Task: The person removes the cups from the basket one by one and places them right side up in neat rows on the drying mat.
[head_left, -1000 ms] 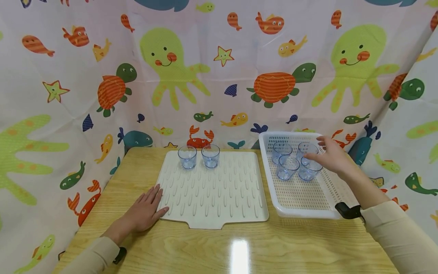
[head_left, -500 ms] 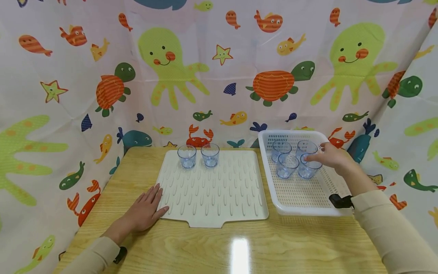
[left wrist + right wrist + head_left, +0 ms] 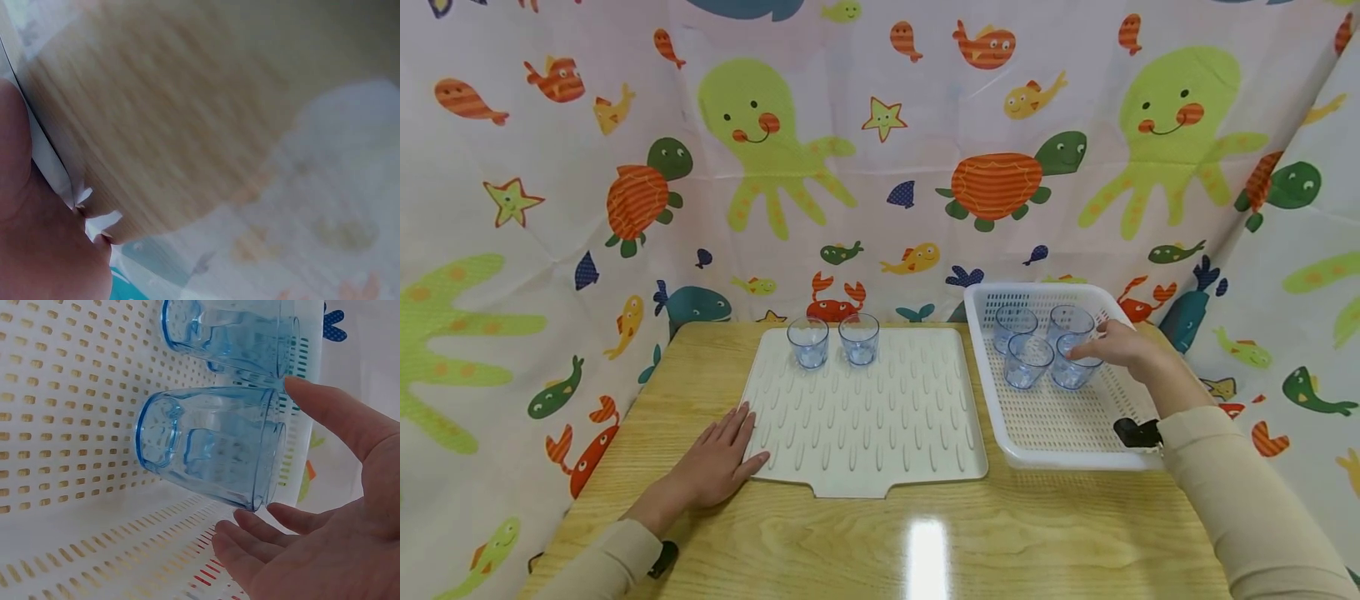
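My right hand [image 3: 1123,346] is over the white perforated basket [image 3: 1000,425], at the nearest right of several blue-tinted clear glasses. In the right wrist view, thumb and fingers spread on either side of that glass's rim [image 3: 206,447]; the fingertips are at or very close to it, and a firm hold does not show. A second glass [image 3: 228,337] stands beside it. My left hand [image 3: 715,467] lies flat, its fingers on the left edge of the cream ridged drying mat [image 3: 865,433]. Two more glasses [image 3: 808,354] stand upright at the mat's back.
Basket and mat lie side by side on a wooden table [image 3: 820,550], the basket to the right. A curtain [image 3: 850,183] printed with sea animals hangs behind and along both sides. The basket's raised rim surrounds the glasses in it.
My right hand has come down and slightly left, so its thumb and fingers now straddle the near right glass. My left hand has stayed on the mat's edge. The head view shifts slightly.
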`<action>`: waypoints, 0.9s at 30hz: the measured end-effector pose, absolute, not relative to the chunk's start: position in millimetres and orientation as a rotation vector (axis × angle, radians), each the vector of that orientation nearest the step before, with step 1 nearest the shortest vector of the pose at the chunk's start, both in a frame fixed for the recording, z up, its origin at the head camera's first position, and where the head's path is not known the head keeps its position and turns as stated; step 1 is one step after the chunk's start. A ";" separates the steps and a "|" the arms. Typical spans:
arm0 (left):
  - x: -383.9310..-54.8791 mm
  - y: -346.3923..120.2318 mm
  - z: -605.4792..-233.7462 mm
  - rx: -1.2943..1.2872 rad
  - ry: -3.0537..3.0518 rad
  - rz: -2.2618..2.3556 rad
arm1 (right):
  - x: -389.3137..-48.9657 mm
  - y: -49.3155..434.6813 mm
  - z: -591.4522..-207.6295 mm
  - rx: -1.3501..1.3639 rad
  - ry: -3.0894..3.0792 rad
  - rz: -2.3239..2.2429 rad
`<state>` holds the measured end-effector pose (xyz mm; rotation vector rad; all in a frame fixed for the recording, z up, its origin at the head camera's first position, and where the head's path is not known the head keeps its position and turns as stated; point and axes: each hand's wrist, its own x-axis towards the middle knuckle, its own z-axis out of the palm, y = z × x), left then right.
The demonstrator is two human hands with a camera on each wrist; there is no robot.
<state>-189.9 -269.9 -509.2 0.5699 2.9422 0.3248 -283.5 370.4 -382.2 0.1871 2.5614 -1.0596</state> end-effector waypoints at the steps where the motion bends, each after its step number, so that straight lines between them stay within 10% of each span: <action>1: -189.5 -269.7 -508.3 0.566 2.938 0.332 | -284.1 370.4 -383.4 0.183 2.545 -1.067; 27: -188.9 -267.2 -508.8 0.551 2.951 0.307 | -287.2 376.4 -399.0 0.146 2.409 -1.121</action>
